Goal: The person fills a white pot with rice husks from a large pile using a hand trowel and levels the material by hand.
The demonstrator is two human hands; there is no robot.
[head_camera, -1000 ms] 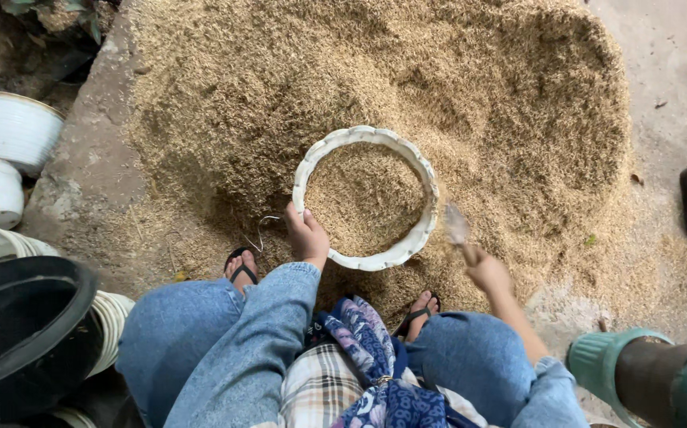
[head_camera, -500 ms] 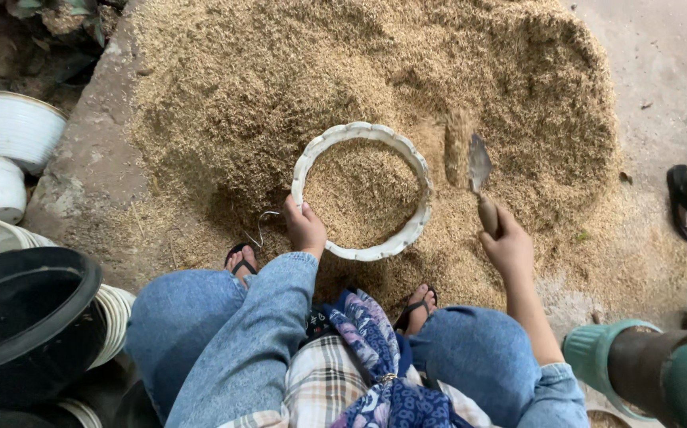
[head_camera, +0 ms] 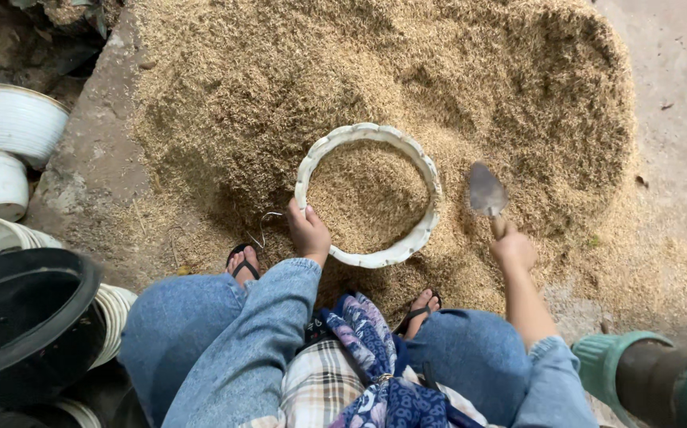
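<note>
My left hand (head_camera: 309, 232) grips the white pot (head_camera: 369, 194) rim w/ husks inside. Right hand (head_camera: 512, 249) shut round the trowel (head_camera: 487, 192), over the husk pile (head_camera: 375, 87).

We find no packages, labels, signs or screens anywhere in this view. No surface that we can see carries a sticker, a tag or a printed panel.
</note>
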